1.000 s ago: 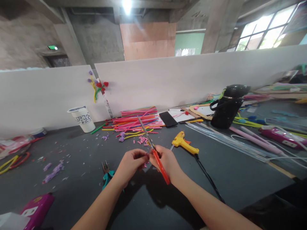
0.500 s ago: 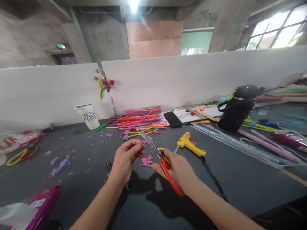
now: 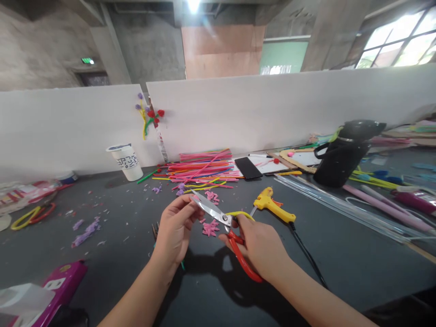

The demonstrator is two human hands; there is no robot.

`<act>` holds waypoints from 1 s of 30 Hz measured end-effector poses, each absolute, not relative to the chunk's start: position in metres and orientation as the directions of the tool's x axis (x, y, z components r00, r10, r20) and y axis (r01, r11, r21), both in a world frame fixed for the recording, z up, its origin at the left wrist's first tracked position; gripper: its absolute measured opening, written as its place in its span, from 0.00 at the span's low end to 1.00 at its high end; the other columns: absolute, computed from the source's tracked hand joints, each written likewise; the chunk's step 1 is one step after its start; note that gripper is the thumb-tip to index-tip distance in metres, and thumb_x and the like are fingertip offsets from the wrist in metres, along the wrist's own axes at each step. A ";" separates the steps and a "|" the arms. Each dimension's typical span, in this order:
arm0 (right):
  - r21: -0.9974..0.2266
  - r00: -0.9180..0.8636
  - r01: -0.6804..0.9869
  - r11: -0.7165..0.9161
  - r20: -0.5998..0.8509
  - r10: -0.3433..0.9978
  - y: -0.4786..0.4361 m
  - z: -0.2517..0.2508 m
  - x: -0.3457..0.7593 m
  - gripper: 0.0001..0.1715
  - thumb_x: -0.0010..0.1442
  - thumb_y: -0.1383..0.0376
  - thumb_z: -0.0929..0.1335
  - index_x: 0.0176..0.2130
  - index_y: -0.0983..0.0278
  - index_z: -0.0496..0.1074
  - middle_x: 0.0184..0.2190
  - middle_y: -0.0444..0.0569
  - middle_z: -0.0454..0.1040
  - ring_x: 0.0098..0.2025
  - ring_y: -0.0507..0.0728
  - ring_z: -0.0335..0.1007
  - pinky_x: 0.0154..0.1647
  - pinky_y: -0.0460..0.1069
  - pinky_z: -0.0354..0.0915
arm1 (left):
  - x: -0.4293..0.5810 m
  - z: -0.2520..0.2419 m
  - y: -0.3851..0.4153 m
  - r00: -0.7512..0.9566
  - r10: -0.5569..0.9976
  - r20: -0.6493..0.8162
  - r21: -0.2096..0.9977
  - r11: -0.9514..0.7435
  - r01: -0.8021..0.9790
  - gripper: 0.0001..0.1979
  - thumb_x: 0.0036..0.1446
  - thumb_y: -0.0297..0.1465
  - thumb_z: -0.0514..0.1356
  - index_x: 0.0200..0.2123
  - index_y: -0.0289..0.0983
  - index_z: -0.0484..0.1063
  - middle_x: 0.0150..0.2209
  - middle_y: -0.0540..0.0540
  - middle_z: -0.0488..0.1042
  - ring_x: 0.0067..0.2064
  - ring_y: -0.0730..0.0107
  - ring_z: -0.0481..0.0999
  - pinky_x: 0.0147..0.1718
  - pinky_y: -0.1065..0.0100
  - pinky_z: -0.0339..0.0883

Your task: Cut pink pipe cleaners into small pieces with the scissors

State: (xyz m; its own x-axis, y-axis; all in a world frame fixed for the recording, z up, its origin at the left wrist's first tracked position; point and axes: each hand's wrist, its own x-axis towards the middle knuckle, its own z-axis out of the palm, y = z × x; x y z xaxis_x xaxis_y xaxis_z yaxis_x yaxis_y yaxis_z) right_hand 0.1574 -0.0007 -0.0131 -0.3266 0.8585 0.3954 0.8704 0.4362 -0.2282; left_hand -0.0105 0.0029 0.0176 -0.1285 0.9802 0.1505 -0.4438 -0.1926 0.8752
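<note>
Swung the scissors (image 3: 218, 215) down from a steep slant to nearly level since a second before, tips pointing away from the glue gun (image 3: 272, 206). Drew both hands a little apart over the same second. Gripped the red handles with the right hand (image 3: 260, 247), clenched round them just on the near side of the glue gun, blades seemingly together. Kept the left hand (image 3: 175, 231) half curled beyond the scissors from the glue gun, thumb and forefinger pinched at the blade tip and touching it; could not tell whether anything small sat between those fingertips. Left a pink cut scrap (image 3: 209, 227) on the dark surface (image 3: 340, 254) under the blades, between the two hands and near the glue gun. Showed more pink snippets (image 3: 213, 196) just to the gun's far-left side. Found a pile of coloured pipe cleaners (image 3: 204, 170) farther back from the glue gun, a black phone (image 3: 248, 168) right behind it, a white cup (image 3: 126, 161) well off past the pile, and a black jug (image 3: 342, 154) on the opposite side.
</note>
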 end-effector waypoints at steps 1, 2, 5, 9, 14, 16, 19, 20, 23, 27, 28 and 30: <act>-0.226 -0.328 0.871 0.436 0.393 0.859 -0.001 -0.013 0.157 0.15 0.53 0.54 0.59 0.32 0.64 0.64 0.19 0.45 0.68 0.22 0.54 0.65 0.21 0.46 0.50 | -0.011 0.017 0.003 -0.132 0.980 0.149 0.876 -0.193 -0.442 0.01 0.46 0.25 0.59 0.23 0.34 0.69 0.22 0.52 0.69 0.24 0.79 0.68 0.26 0.76 0.62; -0.224 -0.329 0.872 0.435 0.391 0.860 -0.001 -0.013 0.157 0.15 0.54 0.55 0.59 0.32 0.64 0.64 0.19 0.45 0.69 0.22 0.54 0.66 0.22 0.46 0.50 | -0.011 0.017 0.004 -0.135 0.980 0.146 0.877 -0.191 -0.441 0.01 0.46 0.25 0.59 0.23 0.35 0.70 0.22 0.52 0.69 0.24 0.79 0.68 0.26 0.76 0.62; -0.222 -0.330 0.872 0.436 0.392 0.859 -0.002 -0.013 0.157 0.15 0.54 0.55 0.59 0.32 0.64 0.64 0.20 0.46 0.69 0.22 0.54 0.66 0.22 0.46 0.50 | -0.011 0.017 0.004 -0.136 0.981 0.139 0.881 -0.185 -0.435 0.01 0.45 0.26 0.59 0.23 0.35 0.70 0.22 0.53 0.69 0.24 0.79 0.68 0.26 0.76 0.62; -0.228 -0.333 0.869 0.440 0.388 0.859 -0.002 -0.013 0.157 0.15 0.55 0.55 0.59 0.32 0.64 0.63 0.20 0.46 0.70 0.22 0.54 0.67 0.22 0.46 0.50 | -0.011 0.019 0.004 -0.125 0.981 0.150 0.881 -0.190 -0.434 0.02 0.45 0.25 0.59 0.23 0.34 0.70 0.22 0.52 0.69 0.24 0.79 0.68 0.26 0.76 0.62; -0.198 -0.338 0.882 0.427 0.364 0.868 -0.001 -0.014 0.156 0.16 0.55 0.54 0.58 0.30 0.64 0.63 0.22 0.47 0.71 0.22 0.55 0.67 0.21 0.46 0.49 | -0.013 0.020 0.005 -0.113 0.981 0.155 0.888 -0.188 -0.419 0.02 0.45 0.26 0.60 0.23 0.34 0.70 0.22 0.52 0.69 0.24 0.80 0.68 0.26 0.76 0.62; -0.186 -0.343 0.883 0.430 0.367 0.864 0.000 -0.014 0.156 0.16 0.55 0.54 0.58 0.30 0.63 0.63 0.21 0.47 0.71 0.22 0.55 0.67 0.21 0.46 0.48 | -0.013 0.019 0.005 -0.113 0.982 0.154 0.888 -0.188 -0.421 0.01 0.45 0.26 0.60 0.23 0.34 0.70 0.22 0.52 0.69 0.24 0.79 0.68 0.26 0.76 0.62; -0.185 -0.344 0.881 0.435 0.380 0.858 0.000 -0.015 0.156 0.17 0.55 0.53 0.58 0.29 0.63 0.63 0.21 0.47 0.71 0.22 0.54 0.67 0.21 0.46 0.48 | -0.014 0.020 0.005 -0.109 0.982 0.154 0.887 -0.186 -0.423 0.02 0.46 0.25 0.60 0.23 0.34 0.70 0.22 0.52 0.69 0.24 0.79 0.68 0.25 0.76 0.62; -0.188 -0.343 0.880 0.435 0.381 0.859 -0.001 -0.015 0.155 0.17 0.55 0.53 0.58 0.29 0.63 0.63 0.20 0.47 0.71 0.22 0.54 0.67 0.21 0.46 0.48 | -0.014 0.020 0.005 -0.109 0.982 0.152 0.888 -0.184 -0.421 0.02 0.46 0.25 0.60 0.23 0.34 0.70 0.21 0.52 0.68 0.24 0.79 0.68 0.25 0.76 0.62; -0.212 -0.337 0.875 0.434 0.375 0.864 -0.001 -0.015 0.155 0.17 0.55 0.53 0.58 0.28 0.63 0.62 0.20 0.47 0.71 0.22 0.54 0.67 0.21 0.46 0.48 | -0.014 0.021 0.004 -0.111 0.983 0.147 0.893 -0.180 -0.412 0.02 0.45 0.26 0.60 0.23 0.34 0.70 0.21 0.52 0.68 0.23 0.79 0.67 0.25 0.76 0.61; -0.247 -0.341 0.863 0.440 0.358 0.869 -0.002 -0.014 0.155 0.16 0.55 0.53 0.58 0.28 0.63 0.62 0.21 0.46 0.71 0.22 0.54 0.67 0.21 0.46 0.48 | -0.015 0.021 0.005 -0.098 0.982 0.162 0.895 -0.188 -0.405 0.02 0.45 0.26 0.60 0.23 0.34 0.70 0.21 0.52 0.68 0.23 0.79 0.67 0.24 0.76 0.61; -0.248 -0.342 0.863 0.441 0.355 0.870 -0.002 -0.014 0.155 0.16 0.55 0.53 0.58 0.28 0.63 0.62 0.21 0.46 0.71 0.22 0.54 0.67 0.21 0.46 0.49 | -0.015 0.021 0.005 -0.099 0.981 0.165 0.897 -0.191 -0.399 0.02 0.45 0.26 0.60 0.23 0.34 0.70 0.21 0.51 0.68 0.23 0.78 0.67 0.24 0.76 0.61; -0.241 -0.343 0.865 0.440 0.355 0.870 -0.002 -0.015 0.156 0.16 0.55 0.53 0.58 0.28 0.63 0.62 0.20 0.46 0.70 0.21 0.54 0.67 0.21 0.46 0.48 | -0.016 0.021 0.006 -0.114 0.979 0.167 0.904 -0.198 -0.380 0.02 0.44 0.27 0.61 0.23 0.34 0.70 0.21 0.51 0.68 0.23 0.78 0.67 0.24 0.75 0.61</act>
